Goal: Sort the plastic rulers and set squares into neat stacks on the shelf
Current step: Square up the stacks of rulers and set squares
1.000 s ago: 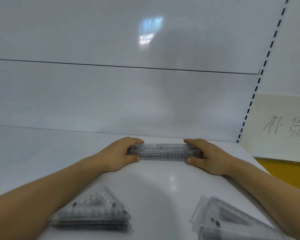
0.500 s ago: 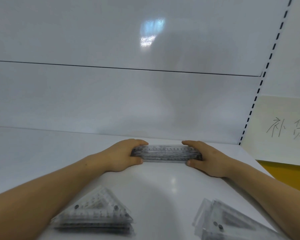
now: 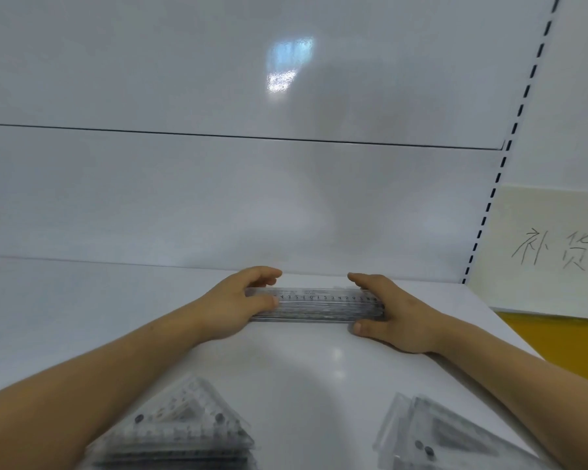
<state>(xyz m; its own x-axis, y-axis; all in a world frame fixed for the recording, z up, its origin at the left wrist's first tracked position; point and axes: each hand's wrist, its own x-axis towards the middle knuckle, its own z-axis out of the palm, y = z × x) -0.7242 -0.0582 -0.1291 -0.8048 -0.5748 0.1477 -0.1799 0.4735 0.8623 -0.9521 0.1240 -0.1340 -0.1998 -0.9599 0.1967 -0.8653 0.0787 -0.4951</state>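
— Where is the ruler stack?
— Twelve o'clock, flat on the shelf. My left hand and right hand grip its ends, thumbs in front, fingers curled behind.
— Set squares?
— One set-square pile at seven o'clock, a second set-square pile at five.

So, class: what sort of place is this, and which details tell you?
Probably a shop's stationery aisle: a white shelf with a slotted upright, a handwritten sign, and stacked rulers and set squares.
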